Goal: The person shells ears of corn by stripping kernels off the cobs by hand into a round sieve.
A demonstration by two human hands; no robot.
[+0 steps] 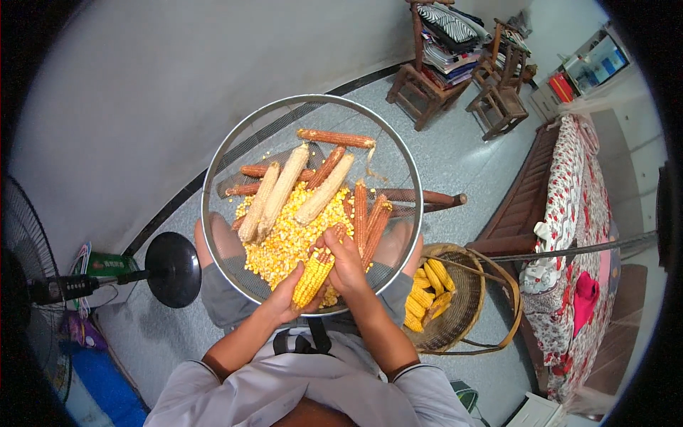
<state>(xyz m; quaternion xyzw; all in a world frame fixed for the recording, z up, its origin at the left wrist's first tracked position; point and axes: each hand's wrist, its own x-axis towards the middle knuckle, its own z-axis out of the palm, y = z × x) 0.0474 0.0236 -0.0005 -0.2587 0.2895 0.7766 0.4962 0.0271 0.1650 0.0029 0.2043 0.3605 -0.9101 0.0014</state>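
Note:
A yellow corn cob (314, 278), partly bare at its upper end, lies between my two hands over a round mesh sieve (420, 213). My left hand (283, 296) grips its lower part. My right hand (344, 261) holds a reddish bare cob (338, 230) against the upper end of the yellow one. Loose corn kernels (291, 235) are heaped in the sieve beneath. Pale stripped cobs (284, 187) and reddish stripped cobs (336, 138) lie on and around the heap. The sieve rests across my lap. My palms are partly hidden.
A wicker basket (472, 299) with several yellow corn cobs (427, 288) stands at the right of my legs. A standing fan's round base (173, 269) is at the left. Beyond are wooden chairs (421, 96) with piled fabrics and a bed with a floral cover (560, 213).

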